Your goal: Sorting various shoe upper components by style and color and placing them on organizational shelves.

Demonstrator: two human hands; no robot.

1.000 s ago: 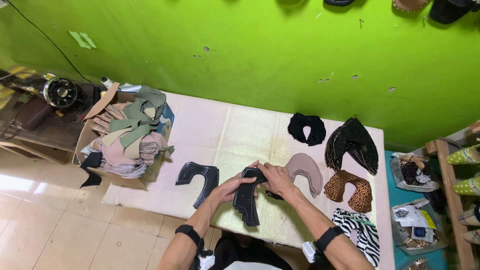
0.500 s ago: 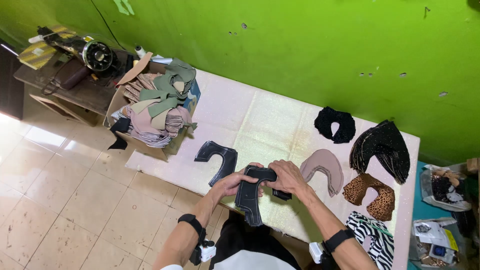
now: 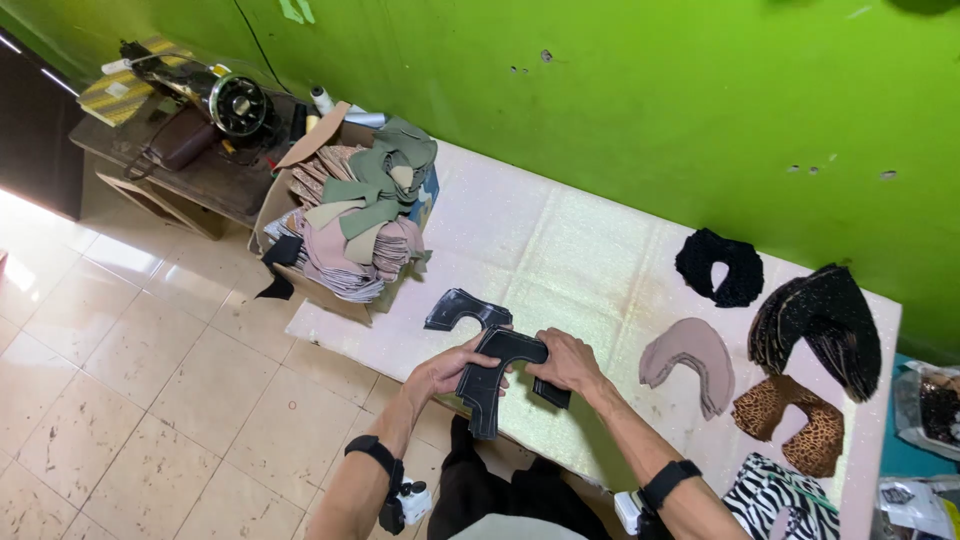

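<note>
Against a bright green wall, the pale table [image 3: 560,250] carries stacks of cut shoe-upper pieces. The left hand [image 3: 440,372] and right hand [image 3: 565,360] both grip a black T-shaped upper piece [image 3: 497,375] above the table's near edge.

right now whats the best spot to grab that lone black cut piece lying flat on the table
Pinch the black cut piece at its left arm, coming from the near left. It lies flat, so a fingertip has to slide under an edge; that arm points away from the hands and the stack they hold, so it looks freest.
</note>
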